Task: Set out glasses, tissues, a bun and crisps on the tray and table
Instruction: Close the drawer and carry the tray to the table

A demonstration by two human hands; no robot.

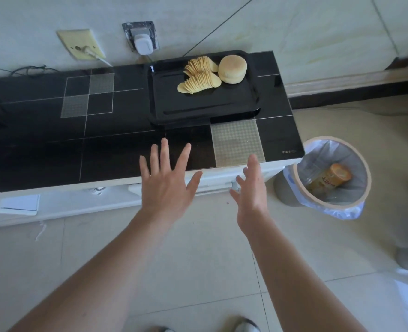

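We read this as a home room: pale tiled floor [198, 271], low black glossy table [42, 140] against the far wall, wall sockets [140, 38] with a plugged charger [142, 45], lined waste bin [330, 173] at right.

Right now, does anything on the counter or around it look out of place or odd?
The crisps lie loose in two fanned rows directly on the black tray, beside the bun. A crisp tube sits in the bin. No glasses or tissues are in view. Both hands are empty.
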